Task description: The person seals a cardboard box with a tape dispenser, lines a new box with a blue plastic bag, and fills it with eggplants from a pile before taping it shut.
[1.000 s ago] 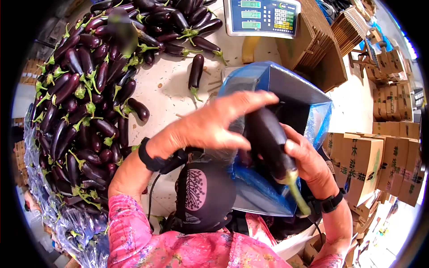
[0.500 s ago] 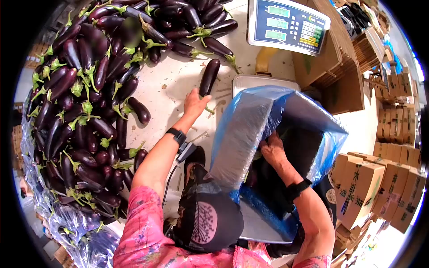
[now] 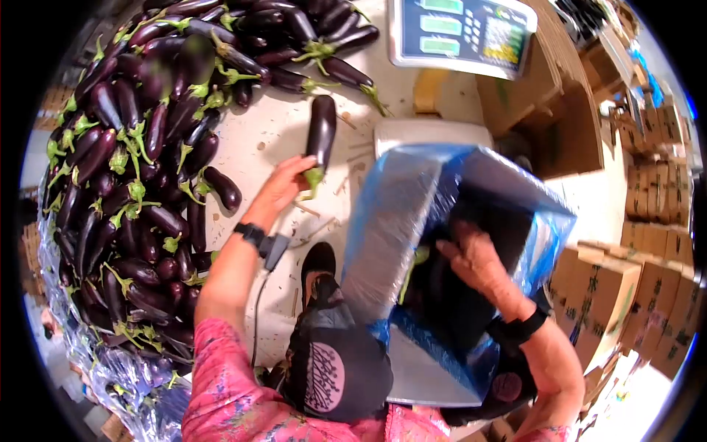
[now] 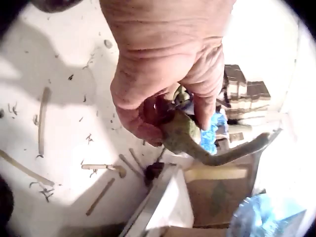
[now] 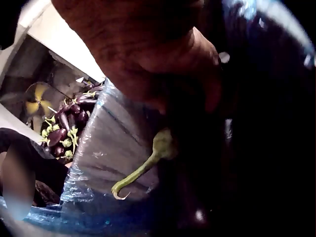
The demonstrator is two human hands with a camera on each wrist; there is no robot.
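My left hand (image 3: 283,186) grips a dark purple eggplant (image 3: 322,125) by its cap end, the body lying away from me over the pale floor. In the left wrist view thumb and fingers close round the eggplant beside its green cap (image 4: 180,132), and the bent stem sticks out to the right. My right hand (image 3: 475,256) reaches down inside a box lined with blue plastic (image 3: 398,221). Under it, in the right wrist view, a green eggplant stem (image 5: 143,168) shows against the lining; deep shadow hides the fingertips, so I cannot tell whether they hold anything.
A big heap of eggplants (image 3: 140,191) fills the left side. The box is beside a scale plate (image 3: 431,134), with its display (image 3: 464,33) at the back. Open cardboard (image 3: 545,110) and stacked cartons (image 3: 596,295) stand to the right. Plastic sheeting (image 3: 132,383) edges the heap.
The right hand turned an eggplant over the box, then went down inside it. The left hand left that eggplant, reached to the single one on the floor and gripped it; that eggplant has tilted more upright.
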